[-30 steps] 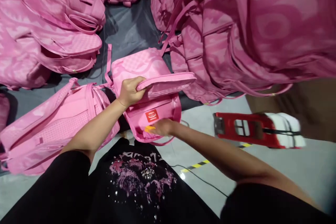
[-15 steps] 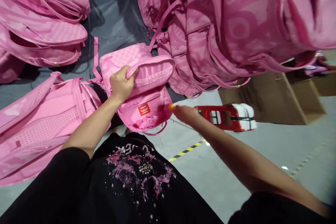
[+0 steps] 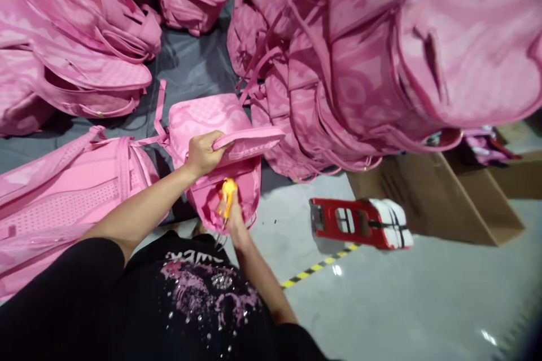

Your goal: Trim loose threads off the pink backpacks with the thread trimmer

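Observation:
A small pink patterned backpack (image 3: 207, 115) lies in front of me with its front compartment unzipped and the flap (image 3: 254, 140) lifted. My left hand (image 3: 204, 153) is closed on the edge of that flap and holds it up. Inside the open compartment (image 3: 252, 183) is my right hand (image 3: 235, 215), its fingers closed around what look like yellow-handled scissors (image 3: 229, 190). Thin metal prongs point back toward my body. Some of the right fingers are hidden or blurred.
Several pink backpacks (image 3: 355, 79) are heaped to the right, more (image 3: 84, 67) to the left, on a dark cloth (image 3: 190, 65). Another backpack (image 3: 71, 192) lies strap-side up beside my left arm. A red-and-white object (image 3: 359, 223) and cardboard boxes (image 3: 440, 194) are on the floor, right.
My right hand has moved left from beside the backpack into its open compartment with the scissors. The flap is tipped further over, and the red label inside no longer shows.

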Available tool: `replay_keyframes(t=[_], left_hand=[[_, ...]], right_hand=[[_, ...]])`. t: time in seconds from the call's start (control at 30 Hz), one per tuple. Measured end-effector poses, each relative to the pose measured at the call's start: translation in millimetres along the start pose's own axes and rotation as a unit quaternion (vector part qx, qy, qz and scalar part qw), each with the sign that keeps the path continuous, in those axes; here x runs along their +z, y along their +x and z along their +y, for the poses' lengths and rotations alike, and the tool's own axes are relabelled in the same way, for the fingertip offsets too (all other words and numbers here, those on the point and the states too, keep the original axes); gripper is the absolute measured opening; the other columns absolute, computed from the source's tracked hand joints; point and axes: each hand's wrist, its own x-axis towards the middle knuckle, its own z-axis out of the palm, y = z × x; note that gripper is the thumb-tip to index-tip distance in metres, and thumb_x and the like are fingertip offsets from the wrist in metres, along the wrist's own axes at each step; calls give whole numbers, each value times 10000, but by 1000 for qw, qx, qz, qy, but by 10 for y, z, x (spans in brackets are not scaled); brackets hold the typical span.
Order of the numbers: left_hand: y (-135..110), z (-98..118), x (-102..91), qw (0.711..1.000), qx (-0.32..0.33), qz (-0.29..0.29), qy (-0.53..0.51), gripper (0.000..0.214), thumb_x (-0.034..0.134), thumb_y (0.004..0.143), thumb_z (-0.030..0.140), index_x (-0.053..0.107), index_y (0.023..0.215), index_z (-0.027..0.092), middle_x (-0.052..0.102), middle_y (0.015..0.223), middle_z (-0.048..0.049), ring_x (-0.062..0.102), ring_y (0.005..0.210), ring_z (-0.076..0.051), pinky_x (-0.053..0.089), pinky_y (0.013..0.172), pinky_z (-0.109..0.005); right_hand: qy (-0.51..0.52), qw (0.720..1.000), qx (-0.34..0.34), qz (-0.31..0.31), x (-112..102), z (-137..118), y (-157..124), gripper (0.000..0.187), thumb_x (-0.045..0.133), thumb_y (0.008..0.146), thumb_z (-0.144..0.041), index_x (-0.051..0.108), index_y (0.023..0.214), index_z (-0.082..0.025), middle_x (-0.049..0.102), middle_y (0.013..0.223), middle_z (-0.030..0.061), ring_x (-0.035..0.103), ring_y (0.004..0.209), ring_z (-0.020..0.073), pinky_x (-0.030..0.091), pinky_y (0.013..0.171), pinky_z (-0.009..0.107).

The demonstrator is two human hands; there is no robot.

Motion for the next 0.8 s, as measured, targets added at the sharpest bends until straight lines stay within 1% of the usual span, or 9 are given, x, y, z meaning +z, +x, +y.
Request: replay_keyframes(t=[0.03, 0.1, 0.23, 0.37, 0.57, 0.67, 0.7, 0.73, 0.8], left_hand=[[6, -18, -2, 1000, 1, -4, -3, 216, 633, 853, 369, 691, 746, 191, 642, 623, 10, 562, 552, -114, 387, 563, -218], [28, -43, 0, 1000, 9, -2, -5, 208, 615, 858, 357, 699, 763, 192, 661, 643, 5, 579, 565, -115, 408, 573, -216], [61, -37, 49, 998, 63, -31, -5, 179, 589, 834, 319, 701, 766, 198, 671, 656, -1, 581, 564, -117, 417, 576, -225], [67, -25, 95, 996, 72, -46, -4, 166, 578, 819, 299, 699, 767, 198, 667, 657, -3, 591, 579, -123, 416, 582, -233], [95, -78, 37, 997, 65, -38, -2, 191, 581, 843, 334, 696, 776, 197, 660, 651, 2, 595, 579, -120, 415, 577, -231], [77, -89, 27, 996, 67, -61, 5, 234, 576, 862, 381, 695, 784, 196, 661, 662, -5, 606, 600, -126, 420, 594, -239], [63, -89, 30, 995, 73, -69, 5, 238, 573, 865, 382, 697, 789, 194, 662, 667, -9, 608, 606, -129, 419, 597, -242], [47, -87, 34, 994, 79, -74, 4, 236, 570, 865, 374, 698, 792, 191, 663, 672, -12, 610, 611, -131, 417, 599, -245], [15, -80, 39, 994, 81, -79, 8, 223, 567, 862, 352, 699, 800, 184, 666, 686, -17, 610, 623, -135, 412, 605, -248]], right_hand=[[5, 999, -2, -53, -35, 76, -8, 628, 180, 904, -812, 412, 743, -252, 242, 426, -88, 239, 353, 95, 254, 370, 213], [11, 995, 3, -101, -166, 152, -35, 622, 287, 863, -846, 424, 737, -252, 209, 420, -101, 169, 356, 85, 195, 369, 219], [32, 991, 36, -128, -396, 22, -56, 587, 331, 894, -791, 500, 847, -232, 223, 412, -119, 127, 356, 78, 184, 379, 213], [24, 993, 63, -101, -412, -135, -54, 592, 331, 907, -776, 529, 893, -218, 219, 403, -127, 144, 340, 76, 252, 388, 209], [33, 996, -16, -80, -295, -65, -43, 593, 273, 924, -767, 511, 856, -228, 184, 416, -124, 140, 353, 79, 266, 401, 208], [-113, 993, -9, -32, -425, -313, -71, 598, 261, 934, -752, 520, 862, -217, 255, 423, -103, 245, 358, 98, 286, 413, 230], [-206, 978, -11, -6, -511, -461, -95, 584, 304, 932, -741, 535, 870, -209, 305, 434, -89, 294, 370, 105, 299, 427, 238], [-314, 949, -20, 24, -614, -627, -133, 559, 364, 928, -722, 554, 875, -199, 360, 454, -72, 343, 390, 113, 314, 447, 245], [-531, 840, -58, 92, -841, -964, -257, 509, 463, 919, -671, 602, 886, -181, 459, 505, -28, 450, 454, 135, 358, 511, 259]])
